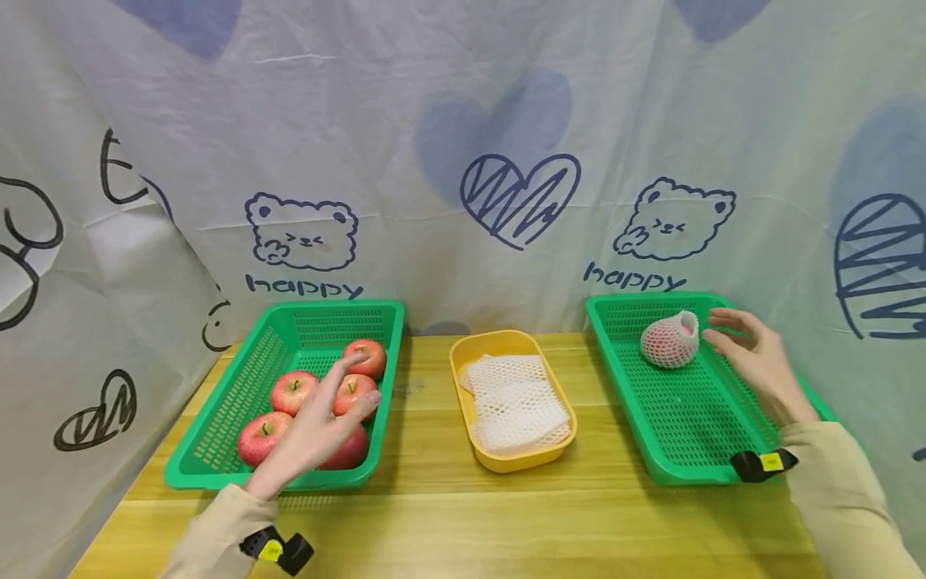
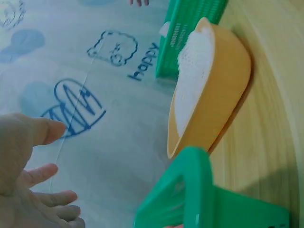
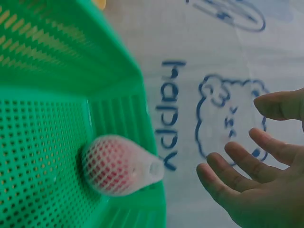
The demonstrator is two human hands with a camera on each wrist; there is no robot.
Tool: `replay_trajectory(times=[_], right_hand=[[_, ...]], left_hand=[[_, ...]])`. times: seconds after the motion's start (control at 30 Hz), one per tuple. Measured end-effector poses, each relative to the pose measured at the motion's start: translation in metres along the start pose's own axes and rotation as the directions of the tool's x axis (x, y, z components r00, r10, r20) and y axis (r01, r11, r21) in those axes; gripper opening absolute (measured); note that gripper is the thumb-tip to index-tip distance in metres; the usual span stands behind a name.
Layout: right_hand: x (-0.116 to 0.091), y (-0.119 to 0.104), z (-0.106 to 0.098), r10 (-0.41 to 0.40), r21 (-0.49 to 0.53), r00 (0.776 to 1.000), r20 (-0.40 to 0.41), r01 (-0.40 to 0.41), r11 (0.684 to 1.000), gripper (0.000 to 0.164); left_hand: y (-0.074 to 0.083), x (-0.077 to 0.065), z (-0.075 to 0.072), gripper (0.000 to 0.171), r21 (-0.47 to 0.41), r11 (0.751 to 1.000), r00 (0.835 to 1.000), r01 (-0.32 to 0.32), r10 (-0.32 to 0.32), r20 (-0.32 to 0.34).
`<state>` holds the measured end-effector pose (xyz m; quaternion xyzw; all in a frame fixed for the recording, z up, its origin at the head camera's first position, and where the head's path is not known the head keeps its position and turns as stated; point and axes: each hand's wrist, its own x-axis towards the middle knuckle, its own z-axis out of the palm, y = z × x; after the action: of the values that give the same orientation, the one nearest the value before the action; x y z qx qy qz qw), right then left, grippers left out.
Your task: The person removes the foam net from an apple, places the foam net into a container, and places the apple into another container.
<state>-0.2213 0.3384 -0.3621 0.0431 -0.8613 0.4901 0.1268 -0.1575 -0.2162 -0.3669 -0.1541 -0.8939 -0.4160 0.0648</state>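
Note:
Several red apples (image 1: 293, 392) lie in the left green basket (image 1: 394, 386). Above them hovers my left hand (image 1: 314, 430), fingers spread and holding nothing; it covers part of the apples in the head view. One apple in a white foam net (image 1: 669, 341) sits near the back of the right green basket (image 1: 694, 430); the right wrist view shows the netted apple (image 3: 114, 166) against the basket's end wall. To its right, my right hand (image 1: 760, 362) is over the basket with relaxed fingers, apart from the apple.
Between the baskets stands a yellow tray (image 1: 497, 463) holding a stack of white foam nets (image 1: 515, 402). All three containers stand on a wooden table (image 1: 463, 523). A printed curtain (image 1: 463, 104) hangs behind the table and along its sides.

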Motion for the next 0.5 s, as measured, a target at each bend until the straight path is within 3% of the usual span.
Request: replay_trajectory(times=[0.23, 0.5], right_hand=[[0.021, 0.015, -0.005, 0.132, -0.105, 0.991, -0.025, -0.134, 0.985, 0.065], [0.037, 0.035, -0.005, 0.205, -0.162, 0.979, -0.023, -0.206, 0.965, 0.070]], left_hand=[[0.009, -0.011, 0.020, 0.055, 0.015, 0.995, 0.996, -0.094, 0.094, 0.014], [0.021, -0.026, 0.046, 0.051, 0.040, 0.981, 0.979, -0.191, 0.188, 0.075]])
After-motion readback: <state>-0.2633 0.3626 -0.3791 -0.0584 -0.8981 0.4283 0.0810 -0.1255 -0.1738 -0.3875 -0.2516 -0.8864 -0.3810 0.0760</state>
